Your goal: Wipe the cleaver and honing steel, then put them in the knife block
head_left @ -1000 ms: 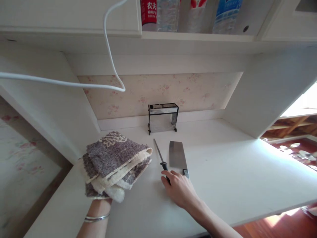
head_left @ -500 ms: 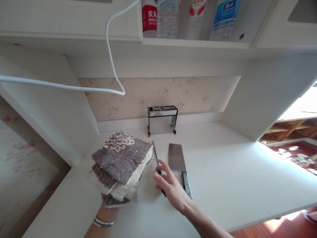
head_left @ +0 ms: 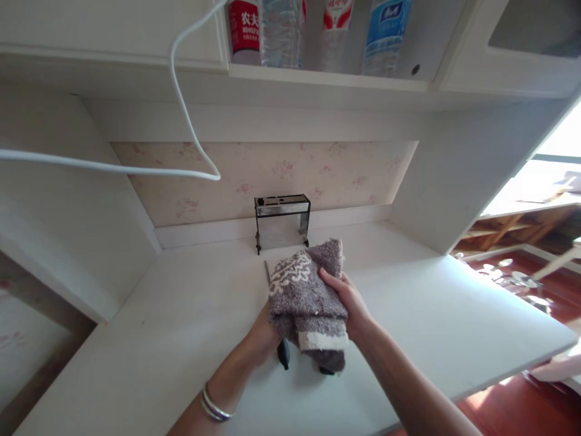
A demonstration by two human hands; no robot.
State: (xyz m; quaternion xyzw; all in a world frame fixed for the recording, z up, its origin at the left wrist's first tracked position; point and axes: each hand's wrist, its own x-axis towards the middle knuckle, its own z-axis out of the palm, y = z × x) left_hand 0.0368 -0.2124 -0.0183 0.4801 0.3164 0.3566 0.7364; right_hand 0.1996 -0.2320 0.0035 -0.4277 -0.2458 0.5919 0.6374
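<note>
A folded grey-brown towel with a cream pattern is held up between both hands above the white counter. My right hand grips its right edge, thumb on top and the other fingers behind. From the left, my left hand supports the towel, its fingers hidden by the cloth. Below lies a thin knife with a black handle; its blade tip shows past the towel. The cleaver is almost wholly covered, with only a dark bit of handle peeking out under the cloth.
A knife rack with a black frame stands against the back wall. A white cable hangs in front at the upper left. Overhead, several bottles stand on a cabinet shelf. The white counter ends in an edge at the right.
My left hand has carried the towel right, over the knives. My right hand has left the thin knife and taken hold of the towel. The view has shifted slightly right.
</note>
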